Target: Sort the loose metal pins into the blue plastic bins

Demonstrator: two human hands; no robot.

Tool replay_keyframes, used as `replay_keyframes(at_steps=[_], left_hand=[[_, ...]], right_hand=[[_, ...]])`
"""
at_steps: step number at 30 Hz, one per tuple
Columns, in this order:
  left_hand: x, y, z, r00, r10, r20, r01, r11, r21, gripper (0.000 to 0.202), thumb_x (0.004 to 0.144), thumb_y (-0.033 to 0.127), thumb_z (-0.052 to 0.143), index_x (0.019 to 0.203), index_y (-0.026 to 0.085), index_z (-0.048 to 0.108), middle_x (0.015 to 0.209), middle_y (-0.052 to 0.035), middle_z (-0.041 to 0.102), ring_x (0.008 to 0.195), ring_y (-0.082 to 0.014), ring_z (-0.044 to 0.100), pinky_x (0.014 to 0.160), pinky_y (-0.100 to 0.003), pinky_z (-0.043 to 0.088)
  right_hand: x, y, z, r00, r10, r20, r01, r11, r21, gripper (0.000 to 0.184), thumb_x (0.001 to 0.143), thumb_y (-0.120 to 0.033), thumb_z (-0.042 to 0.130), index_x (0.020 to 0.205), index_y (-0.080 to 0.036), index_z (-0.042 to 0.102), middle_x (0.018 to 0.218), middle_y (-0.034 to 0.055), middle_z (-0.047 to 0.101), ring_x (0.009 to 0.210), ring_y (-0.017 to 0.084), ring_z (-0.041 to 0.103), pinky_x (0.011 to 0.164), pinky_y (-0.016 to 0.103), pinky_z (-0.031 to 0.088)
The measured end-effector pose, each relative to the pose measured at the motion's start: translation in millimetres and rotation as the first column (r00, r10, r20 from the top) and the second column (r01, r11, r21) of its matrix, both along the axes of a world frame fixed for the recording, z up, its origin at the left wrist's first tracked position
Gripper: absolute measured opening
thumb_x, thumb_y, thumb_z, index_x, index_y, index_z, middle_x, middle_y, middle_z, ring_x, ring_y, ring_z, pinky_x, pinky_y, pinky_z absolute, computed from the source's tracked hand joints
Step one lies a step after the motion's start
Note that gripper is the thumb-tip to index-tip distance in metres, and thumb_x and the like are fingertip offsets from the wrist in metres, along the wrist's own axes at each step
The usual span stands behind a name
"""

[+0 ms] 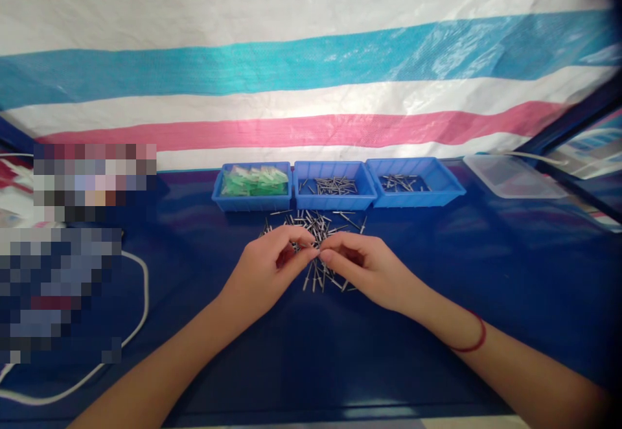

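Over a loose pile of metal pop rivets [318, 221] on the blue table, my two hands meet at the fingertips. My left hand [272, 257] is closed in a pinch of thumb and forefinger. Facing it from the right, my right hand [369, 260] pinches the same way, a red band [479, 338] round its wrist. Whatever sits between the fingertips is too small to make out. Behind the pile stand three blue bins: the left bin [250, 204] has small green and clear plastic bags, the middle bin [335, 203] and right bin [442, 189] hold rivets.
A clear plastic lid [515, 176] lies at the back right. On the left a white cable [146, 286] curves over the blue table [340, 371], near a blurred-out area. A striped tarp [311, 66] hangs behind the bins.
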State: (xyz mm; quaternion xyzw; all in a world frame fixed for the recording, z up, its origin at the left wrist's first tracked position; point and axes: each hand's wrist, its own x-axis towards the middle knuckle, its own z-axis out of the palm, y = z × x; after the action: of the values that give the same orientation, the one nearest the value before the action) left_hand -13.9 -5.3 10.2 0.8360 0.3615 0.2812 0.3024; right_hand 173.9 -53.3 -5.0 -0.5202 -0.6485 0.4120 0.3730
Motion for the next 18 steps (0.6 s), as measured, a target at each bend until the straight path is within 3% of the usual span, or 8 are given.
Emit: replay_keyframes(at_steps=[3, 6, 18], left_hand=[[4.1, -2.7, -2.5, 0.982, 0.125, 0.144, -0.089, 0.967, -0.238, 0.017, 0.084, 0.031, 0.062, 0.096, 0.019, 0.06, 0.078, 0.0013, 0.064, 0.058, -0.009, 0.054, 0.054, -0.021, 0.044], [5.3, -3.7, -4.9, 0.971, 0.153, 0.183, -0.084, 0.939, -0.335, 0.018, 0.082, 0.035, 0.063, 0.089, 0.018, 0.063, 0.071, 0.0019, 0.062, 0.058, -0.0094, 0.053, 0.052, -0.02, 0.042], [1.9, -3.4, -3.8, 0.981, 0.123, 0.15, -0.077, 0.957, -0.28, 0.014, 0.084, 0.032, 0.062, 0.09, 0.02, 0.066, 0.076, 0.002, 0.065, 0.061, -0.0095, 0.055, 0.055, -0.021, 0.041]], right_hand=[[-0.5, -0.1, -1.4, 0.994, -0.001, -0.11, -0.004, 0.999, -0.046, 0.03, 0.089, -0.043, 0.052, 0.084, -0.016, 0.064, 0.064, -0.0007, 0.051, 0.055, 0.01, 0.041, 0.046, 0.022, 0.033], [-1.6, -0.9, -2.0, 0.99, -0.013, -0.14, 0.005, 0.998, -0.057, 0.03, 0.088, -0.045, 0.053, 0.085, -0.016, 0.064, 0.065, -0.0006, 0.051, 0.056, 0.01, 0.041, 0.048, 0.022, 0.034], [-4.0, -2.5, -1.6, 0.981, -0.018, -0.193, 0.0, 0.996, -0.095, 0.023, 0.088, -0.038, 0.054, 0.085, -0.017, 0.062, 0.062, -0.0031, 0.047, 0.053, 0.009, 0.039, 0.046, 0.022, 0.031]])
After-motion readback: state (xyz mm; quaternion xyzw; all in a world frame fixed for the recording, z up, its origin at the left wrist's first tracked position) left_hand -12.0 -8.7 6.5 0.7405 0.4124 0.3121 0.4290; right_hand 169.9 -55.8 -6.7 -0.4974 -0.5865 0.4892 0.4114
